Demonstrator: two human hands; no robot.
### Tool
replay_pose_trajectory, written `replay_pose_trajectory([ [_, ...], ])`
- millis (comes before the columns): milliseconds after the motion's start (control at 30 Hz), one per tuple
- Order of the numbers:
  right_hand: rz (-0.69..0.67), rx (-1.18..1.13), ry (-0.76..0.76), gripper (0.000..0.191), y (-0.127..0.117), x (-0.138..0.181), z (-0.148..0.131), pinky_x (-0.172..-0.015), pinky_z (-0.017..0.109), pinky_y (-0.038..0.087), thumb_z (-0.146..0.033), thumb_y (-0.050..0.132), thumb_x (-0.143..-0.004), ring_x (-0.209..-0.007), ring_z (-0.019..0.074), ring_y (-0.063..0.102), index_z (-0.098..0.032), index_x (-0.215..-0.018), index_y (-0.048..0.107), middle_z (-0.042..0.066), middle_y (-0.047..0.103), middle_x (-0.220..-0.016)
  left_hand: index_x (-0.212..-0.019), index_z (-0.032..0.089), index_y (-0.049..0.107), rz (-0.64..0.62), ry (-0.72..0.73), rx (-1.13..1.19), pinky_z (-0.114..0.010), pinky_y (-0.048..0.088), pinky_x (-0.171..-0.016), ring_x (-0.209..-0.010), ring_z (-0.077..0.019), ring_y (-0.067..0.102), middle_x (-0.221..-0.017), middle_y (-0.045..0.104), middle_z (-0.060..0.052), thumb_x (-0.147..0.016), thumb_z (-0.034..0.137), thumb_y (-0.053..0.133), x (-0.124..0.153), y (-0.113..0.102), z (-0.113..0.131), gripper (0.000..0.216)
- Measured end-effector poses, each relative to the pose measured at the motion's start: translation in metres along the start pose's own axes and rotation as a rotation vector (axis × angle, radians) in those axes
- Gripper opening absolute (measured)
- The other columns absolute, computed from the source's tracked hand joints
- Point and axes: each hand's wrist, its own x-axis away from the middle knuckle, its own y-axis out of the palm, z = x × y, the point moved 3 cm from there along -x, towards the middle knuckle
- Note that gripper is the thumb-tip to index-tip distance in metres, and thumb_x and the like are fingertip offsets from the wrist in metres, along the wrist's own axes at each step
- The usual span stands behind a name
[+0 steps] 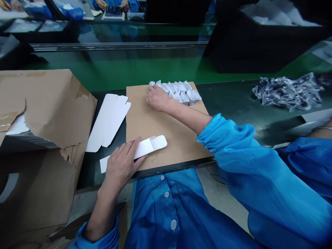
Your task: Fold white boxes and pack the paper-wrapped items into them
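My left hand point(123, 162) is closed around a slim white carton point(145, 148), unfolded into a box shape, with its end flap pointing right. The carton lies low over the brown cardboard sheet point(178, 136). At the sheet's far edge my right hand point(158, 98) has its fingers curled onto the leftmost of the small white wrapped packets point(184, 97). Several of these packets lie there side by side in two rows. The right fingertips are partly hidden behind the hand. Left of the sheet lie flat, unfolded white cartons point(109, 121).
A large torn cardboard box point(49, 103) stands at the left with white cartons inside. Clear plastic-wrapped items point(289, 90) are heaped at the right. A black bin point(254, 45) stands behind, beside the green belt point(116, 69). Other people's hands point(124, 5) show across the line.
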Motion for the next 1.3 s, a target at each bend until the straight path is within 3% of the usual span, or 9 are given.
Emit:
replay_pose_trajectory([
  [133, 0.066, -0.078, -0.139, 0.018, -0.008, 0.006, -0.017, -0.089, 0.042, 0.041, -0.018, 0.054, -0.090, -0.109, 0.0301, 0.055, -0.012, -0.098, 0.070, 0.015, 0.066, -0.105, -0.143, 0.016, 0.047, 0.016, -0.051, 0.027, -0.035, 0.046, -0.073, -0.088, -0.0256, 0.067, -0.107, 0.072, -0.013, -0.093, 0.049, 0.055, 0.005, -0.003, -0.004, 0.060],
  [267, -0.187, -0.400, -0.206, 0.029, -0.017, 0.012, -0.026, -0.071, 0.034, 0.042, -0.044, 0.065, -0.088, -0.083, 0.0226, 0.061, -0.016, -0.084, 0.071, 0.009, 0.069, -0.084, -0.144, 0.014, 0.046, 0.078, -0.039, 0.036, -0.035, 0.045, -0.071, -0.086, -0.0259, 0.067, -0.107, 0.072, -0.012, -0.091, 0.047, 0.059, 0.010, -0.008, -0.006, 0.064],
  [333, -0.248, -0.473, -0.141, 0.029, -0.018, 0.015, -0.022, -0.067, 0.032, 0.041, -0.043, 0.064, -0.089, -0.082, 0.0223, 0.063, -0.015, -0.089, 0.072, 0.009, 0.070, -0.087, -0.144, 0.014, 0.045, 0.079, -0.045, 0.036, -0.034, 0.045, -0.071, -0.085, -0.0257, 0.067, -0.108, 0.072, -0.013, -0.090, 0.048, 0.060, 0.014, -0.010, -0.008, 0.065],
  [500, 0.066, -0.483, 0.090, 0.029, -0.011, 0.031, -0.021, -0.081, 0.037, 0.043, -0.027, 0.055, -0.094, -0.108, 0.0287, 0.061, -0.014, -0.118, 0.063, 0.014, 0.067, -0.117, -0.142, 0.015, 0.047, 0.089, -0.066, 0.031, -0.033, 0.046, -0.072, -0.084, -0.0253, 0.067, -0.107, 0.073, -0.012, -0.090, 0.048, 0.061, 0.023, -0.015, -0.010, 0.063],
  [700, 0.062, -0.601, 0.046, 0.027, 0.014, 0.047, -0.041, -0.088, 0.037, 0.045, -0.024, 0.062, -0.091, -0.110, 0.0267, 0.057, -0.011, -0.114, 0.061, 0.014, 0.065, -0.116, -0.144, 0.019, 0.045, 0.099, -0.109, 0.094, -0.033, 0.047, -0.076, -0.088, -0.0254, 0.067, -0.111, 0.072, -0.010, -0.089, 0.043, 0.063, 0.024, -0.019, -0.010, 0.062],
  [867, 0.452, -0.659, 0.311, 0.036, -0.021, 0.110, -0.037, -0.088, 0.041, 0.048, -0.033, 0.057, -0.094, -0.107, 0.0273, 0.057, -0.013, -0.124, 0.054, 0.014, 0.062, -0.117, -0.147, 0.020, 0.042, 0.150, -0.141, 0.091, -0.034, 0.046, -0.077, -0.087, -0.0258, 0.066, -0.107, 0.072, -0.010, -0.088, 0.041, 0.065, 0.020, -0.019, -0.005, 0.066],
  [933, 0.538, -0.578, 0.253, 0.036, -0.036, 0.143, -0.050, -0.087, 0.043, 0.050, -0.034, 0.052, -0.097, -0.107, 0.0288, 0.057, -0.013, -0.126, 0.053, 0.016, 0.062, -0.116, -0.148, 0.020, 0.041, 0.187, -0.162, 0.077, -0.034, 0.045, -0.074, -0.086, -0.0260, 0.066, -0.105, 0.072, -0.010, -0.088, 0.042, 0.065, 0.016, -0.018, -0.002, 0.069],
  [1167, 0.134, -0.432, -0.086, 0.028, -0.037, 0.178, -0.079, -0.070, 0.037, 0.053, -0.015, 0.042, -0.098, -0.092, 0.0250, 0.060, -0.010, -0.122, 0.055, 0.016, 0.062, -0.110, -0.150, 0.019, 0.038, 0.115, -0.111, 0.022, -0.036, 0.041, -0.071, -0.087, -0.0266, 0.064, -0.108, 0.071, -0.012, -0.091, 0.040, 0.061, 0.004, -0.014, 0.018, 0.067],
  [1300, 0.155, -0.522, -0.137, 0.034, -0.042, 0.172, -0.070, -0.077, 0.039, 0.055, -0.006, 0.040, -0.096, -0.104, 0.0261, 0.061, -0.010, -0.127, 0.053, 0.017, 0.063, -0.116, -0.152, 0.018, 0.034, 0.112, -0.086, 0.032, -0.036, 0.039, -0.070, -0.087, -0.0273, 0.063, -0.105, 0.071, -0.012, -0.092, 0.039, 0.058, 0.003, -0.016, 0.027, 0.068],
])
